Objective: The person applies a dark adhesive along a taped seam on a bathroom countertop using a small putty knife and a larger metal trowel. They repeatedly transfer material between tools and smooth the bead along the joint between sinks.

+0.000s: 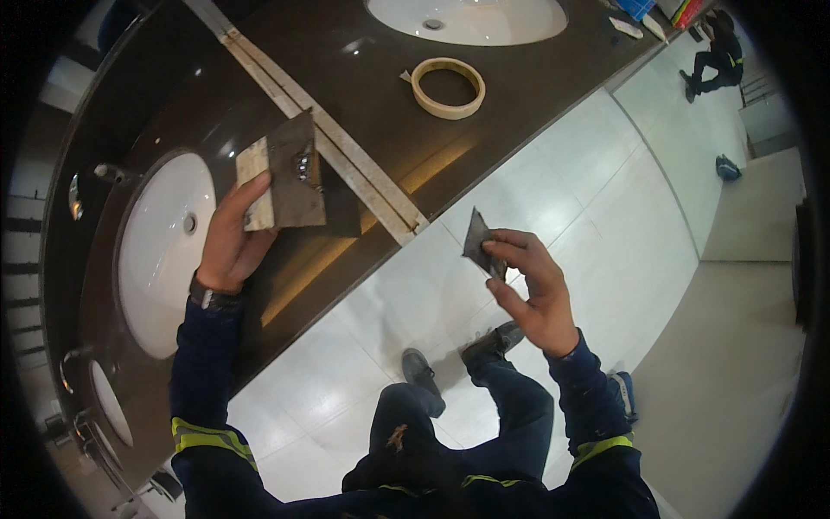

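My left hand (235, 232) grips a flat, roughly square board (296, 173) by its pale, worn edge strip, above the dark countertop. A shiny dark dab sits on the board's grey part, near its right side. Over the floor to the right, my right hand (538, 290) pinches a small dark flat blade (476, 238) between thumb and fingers, one pointed corner up. The blade and the board are well apart. Between the hands, two pale strips of tape (346, 156) run across the countertop, with a dark line between them.
The dark countertop (363, 95) holds white sinks (169, 259) along its length. A roll of masking tape (448, 88) lies near its edge. Colourful packages (638, 9) stand at the far end. White floor tiles (536, 182) lie below; another person (719, 56) sits at the far right.
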A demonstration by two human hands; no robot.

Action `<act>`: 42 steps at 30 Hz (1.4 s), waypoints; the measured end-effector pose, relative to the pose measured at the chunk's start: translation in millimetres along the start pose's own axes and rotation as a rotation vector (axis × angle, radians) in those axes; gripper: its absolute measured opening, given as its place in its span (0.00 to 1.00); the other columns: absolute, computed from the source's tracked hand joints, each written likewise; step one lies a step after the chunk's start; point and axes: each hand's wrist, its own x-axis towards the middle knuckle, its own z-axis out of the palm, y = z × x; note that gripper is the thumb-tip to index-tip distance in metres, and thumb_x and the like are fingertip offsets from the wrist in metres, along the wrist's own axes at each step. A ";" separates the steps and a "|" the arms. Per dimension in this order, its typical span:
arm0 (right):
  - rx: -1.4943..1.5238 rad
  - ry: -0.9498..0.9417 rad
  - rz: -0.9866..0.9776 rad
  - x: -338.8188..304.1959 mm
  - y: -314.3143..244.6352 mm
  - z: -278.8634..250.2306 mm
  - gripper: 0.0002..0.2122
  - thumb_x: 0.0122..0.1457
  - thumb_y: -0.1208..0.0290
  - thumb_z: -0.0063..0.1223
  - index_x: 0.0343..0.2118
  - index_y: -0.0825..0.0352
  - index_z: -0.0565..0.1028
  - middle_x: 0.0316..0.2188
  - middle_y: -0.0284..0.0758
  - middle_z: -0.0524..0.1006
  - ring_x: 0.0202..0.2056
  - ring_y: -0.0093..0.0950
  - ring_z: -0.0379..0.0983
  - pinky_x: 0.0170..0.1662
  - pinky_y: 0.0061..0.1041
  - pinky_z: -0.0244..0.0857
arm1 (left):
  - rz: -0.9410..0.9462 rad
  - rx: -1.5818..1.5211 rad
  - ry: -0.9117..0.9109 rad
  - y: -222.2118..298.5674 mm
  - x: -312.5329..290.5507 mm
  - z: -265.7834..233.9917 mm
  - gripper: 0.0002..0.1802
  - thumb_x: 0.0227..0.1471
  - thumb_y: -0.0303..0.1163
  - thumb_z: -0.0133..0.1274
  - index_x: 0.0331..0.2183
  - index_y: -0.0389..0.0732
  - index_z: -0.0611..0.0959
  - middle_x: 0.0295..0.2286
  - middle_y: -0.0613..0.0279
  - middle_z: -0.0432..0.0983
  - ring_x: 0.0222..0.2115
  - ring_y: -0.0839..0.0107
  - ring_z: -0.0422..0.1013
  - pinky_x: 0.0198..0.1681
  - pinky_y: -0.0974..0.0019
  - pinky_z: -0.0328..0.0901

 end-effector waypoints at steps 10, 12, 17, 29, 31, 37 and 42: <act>-0.080 0.140 -0.307 8.2 61.2 28.7 0.21 0.46 0.80 0.60 0.46 0.61 0.78 0.47 0.47 0.70 0.44 0.40 0.74 0.44 0.32 0.72 | 0.166 0.192 0.298 -19.4 -18.1 11.4 0.19 0.61 0.38 0.46 0.51 0.40 0.71 0.41 0.59 0.76 0.38 0.66 0.74 0.38 0.58 0.70; -0.079 0.178 -0.369 6.6 70.0 33.0 0.22 0.44 0.80 0.62 0.46 0.60 0.78 0.46 0.47 0.71 0.43 0.38 0.74 0.42 0.31 0.72 | 0.215 0.236 0.268 -25.0 -19.6 6.7 0.18 0.62 0.37 0.44 0.51 0.42 0.72 0.40 0.60 0.76 0.38 0.67 0.74 0.40 0.57 0.70; -0.130 0.351 -0.474 6.1 103.8 48.6 0.23 0.43 0.80 0.63 0.47 0.59 0.78 0.46 0.46 0.71 0.41 0.37 0.74 0.41 0.30 0.72 | 0.347 0.230 0.167 -29.5 -22.5 5.5 0.18 0.63 0.35 0.43 0.53 0.43 0.72 0.46 0.60 0.74 0.46 0.68 0.71 0.47 0.58 0.67; -0.172 0.494 -0.606 -8.5 118.6 79.4 0.22 0.47 0.80 0.60 0.48 0.58 0.77 0.44 0.43 0.71 0.39 0.36 0.75 0.40 0.29 0.73 | 0.398 0.436 0.063 -38.9 -30.4 22.5 0.21 0.61 0.37 0.47 0.52 0.38 0.71 0.47 0.58 0.75 0.46 0.68 0.72 0.51 0.60 0.66; -0.192 0.506 -0.571 -11.7 112.1 75.5 0.21 0.48 0.79 0.59 0.48 0.58 0.77 0.44 0.42 0.72 0.39 0.36 0.75 0.39 0.30 0.73 | 0.397 0.422 0.072 -42.9 -29.6 23.4 0.21 0.61 0.37 0.48 0.52 0.38 0.71 0.46 0.58 0.75 0.46 0.68 0.73 0.50 0.60 0.67; -0.379 0.450 -0.428 -36.9 65.2 40.2 0.20 0.47 0.79 0.58 0.46 0.60 0.77 0.41 0.41 0.72 0.37 0.37 0.76 0.39 0.29 0.73 | 0.354 0.388 -0.040 -56.6 -39.7 42.7 0.22 0.61 0.37 0.47 0.53 0.37 0.70 0.44 0.58 0.75 0.44 0.69 0.73 0.47 0.61 0.68; -0.480 0.310 -0.343 -38.1 15.8 23.8 0.19 0.45 0.75 0.52 0.43 0.67 0.78 0.31 0.38 0.71 0.28 0.29 0.68 0.33 0.26 0.64 | 0.377 0.389 -0.088 -52.5 -47.3 39.1 0.22 0.60 0.39 0.48 0.52 0.36 0.71 0.44 0.57 0.75 0.44 0.69 0.72 0.46 0.62 0.68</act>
